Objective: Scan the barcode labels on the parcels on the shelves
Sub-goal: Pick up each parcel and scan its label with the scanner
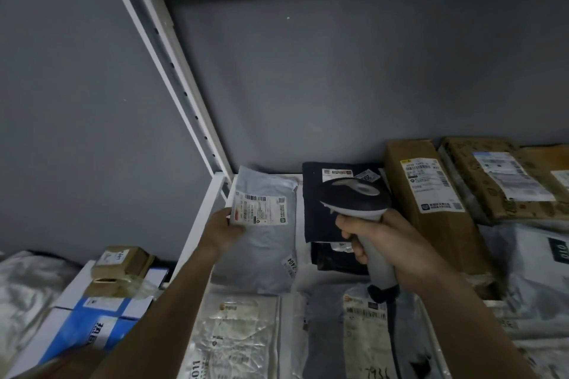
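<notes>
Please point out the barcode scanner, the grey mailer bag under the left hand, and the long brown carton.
barcode scanner (354,194): head view, dark head.
grey mailer bag (264,252): head view, bare middle.
long brown carton (443,224): head view, top face.

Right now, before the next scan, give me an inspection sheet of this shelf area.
Surface: white shelf, mostly covered by parcels.
Job's things: grey mailer bag with its label facing up; black bag; tall brown box; barcode scanner aimed towards the back of the shelf.
Clutter: small brown boxes on a blue and white carton, left of the shelf.
Grips: left hand holds the grey bag's label edge; right hand grips the scanner handle.
Cables: dark scanner cable hanging from the handle.
Surroundings: grey wall, white upright.
</notes>
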